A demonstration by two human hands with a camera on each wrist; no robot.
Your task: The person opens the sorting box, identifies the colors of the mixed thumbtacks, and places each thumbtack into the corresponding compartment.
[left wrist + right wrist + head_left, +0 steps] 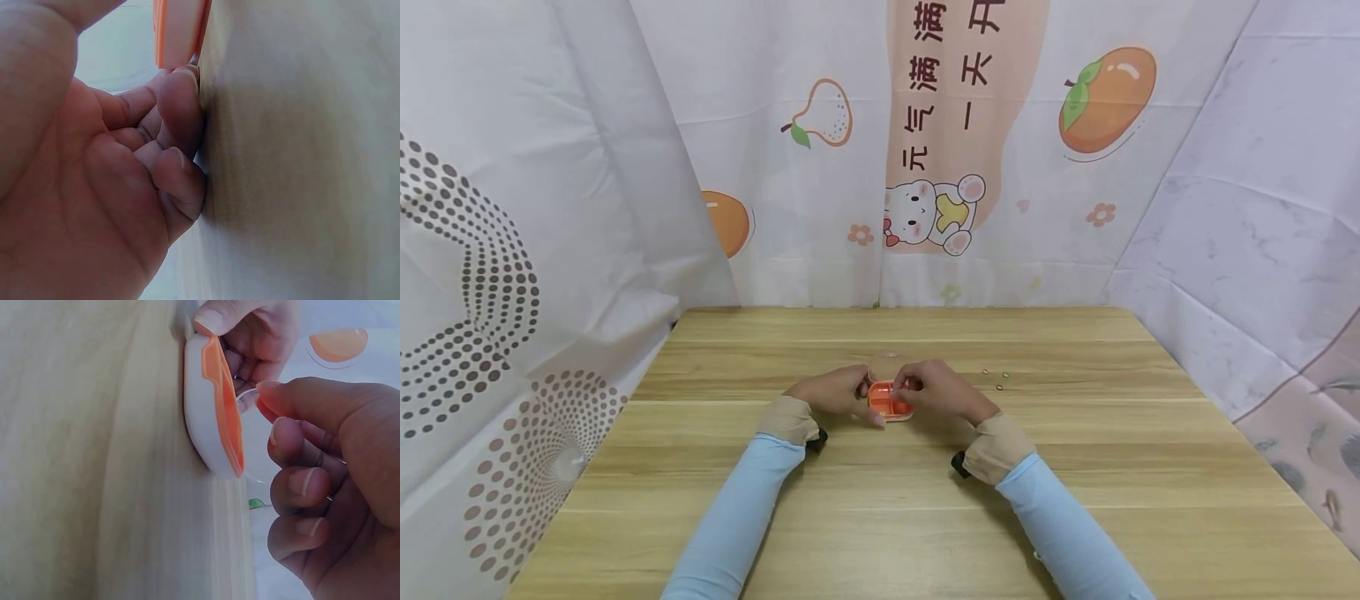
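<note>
The left hand [842, 394] gripped the small white-and-orange plastic box [201, 412] on the pale wood-grain table's far half [865, 479]; over its right side, the right hand [942, 390] had fingertips together, any load unclear. Firm bracing, light fingers looked best!

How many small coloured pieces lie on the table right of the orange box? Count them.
3: a reddish piece, a green piece to its right, and a dark piece nearer the camera. The right hand may hide others.
</note>
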